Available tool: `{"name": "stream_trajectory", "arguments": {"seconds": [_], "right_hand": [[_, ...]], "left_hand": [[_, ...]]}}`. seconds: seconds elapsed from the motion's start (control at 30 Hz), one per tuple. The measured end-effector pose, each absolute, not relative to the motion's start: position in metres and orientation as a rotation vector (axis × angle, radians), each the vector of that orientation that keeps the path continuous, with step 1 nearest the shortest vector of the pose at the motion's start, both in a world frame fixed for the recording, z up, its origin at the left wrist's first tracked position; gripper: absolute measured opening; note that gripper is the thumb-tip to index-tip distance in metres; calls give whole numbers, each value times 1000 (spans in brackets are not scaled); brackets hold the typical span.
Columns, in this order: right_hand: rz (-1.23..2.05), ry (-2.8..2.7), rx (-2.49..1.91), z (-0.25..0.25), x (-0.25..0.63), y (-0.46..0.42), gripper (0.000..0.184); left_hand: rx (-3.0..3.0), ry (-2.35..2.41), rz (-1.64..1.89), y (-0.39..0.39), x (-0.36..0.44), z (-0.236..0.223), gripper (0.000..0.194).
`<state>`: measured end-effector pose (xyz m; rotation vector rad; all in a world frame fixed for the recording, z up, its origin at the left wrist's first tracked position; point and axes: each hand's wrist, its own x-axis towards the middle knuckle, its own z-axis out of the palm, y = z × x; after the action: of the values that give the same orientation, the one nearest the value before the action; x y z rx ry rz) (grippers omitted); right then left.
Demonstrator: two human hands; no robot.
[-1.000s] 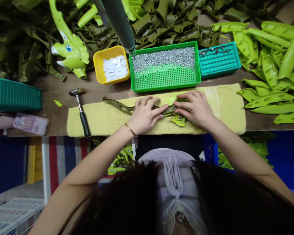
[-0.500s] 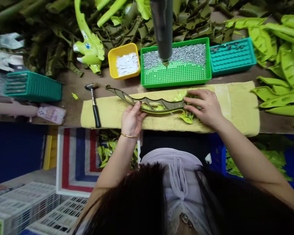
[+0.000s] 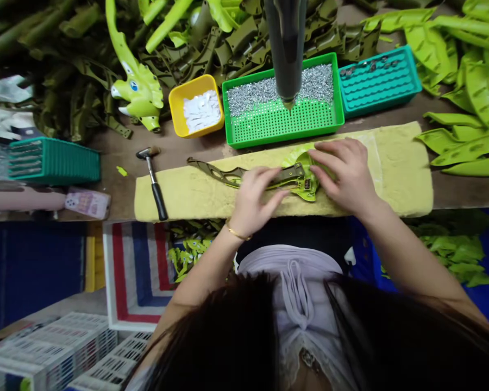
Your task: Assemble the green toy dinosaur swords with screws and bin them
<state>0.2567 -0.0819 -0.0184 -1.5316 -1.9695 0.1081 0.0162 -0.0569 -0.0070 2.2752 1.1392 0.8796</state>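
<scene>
This is a toy assembly workshop, with heaps of green plastic dinosaur toy parts (image 3: 65, 92) piled around a wooden desk (image 3: 114, 149), a green tray of screws (image 3: 283, 103), a hanging electric screwdriver (image 3: 286, 49), a hammer (image 3: 154, 182) and stacked white plastic crates (image 3: 52, 353)

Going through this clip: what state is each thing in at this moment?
Left hand, fingers resting on the olive plastic part
Right hand, fingers spread on the lime plastic piece
Foam pad, lying flat under both
Hammer, lying with its handle end on the pad
Screwdriver, hanging over the green tray
Green tray, partly filled with screws
Yellow tub, holding white pieces
</scene>
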Motion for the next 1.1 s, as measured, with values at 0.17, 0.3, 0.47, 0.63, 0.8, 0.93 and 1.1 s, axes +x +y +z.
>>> {"name": "stream_trajectory", "arguments": {"seconds": [0.17, 0.3, 0.47, 0.63, 0.8, 0.93, 1.1], "right_hand": [[102, -1818, -1502, -22, 234, -122, 47], [11, -1890, -1610, -41, 202, -129, 80], [49, -1733, -1730, -45, 195, -111, 55], [156, -1667, -1639, -35, 205, -98, 30], [168, -1624, -1622, -34, 206, -89, 16], [129, -1708, -1578, -34, 213, -91, 16], [115, -1936, -1713, -25, 230, -100, 22]], "left_hand": [[1993, 935, 770, -53, 62, -4, 11], [1475, 1016, 738, -44, 70, 3, 8], [1215, 1063, 718, -36, 72, 2, 13], [1237, 1072, 819, -27, 66, -13, 11], [1319, 1048, 861, -31, 64, -16, 16], [1534, 1072, 921, -44, 61, -17, 16], [2208, 998, 922, -55, 51, -28, 24]]}}
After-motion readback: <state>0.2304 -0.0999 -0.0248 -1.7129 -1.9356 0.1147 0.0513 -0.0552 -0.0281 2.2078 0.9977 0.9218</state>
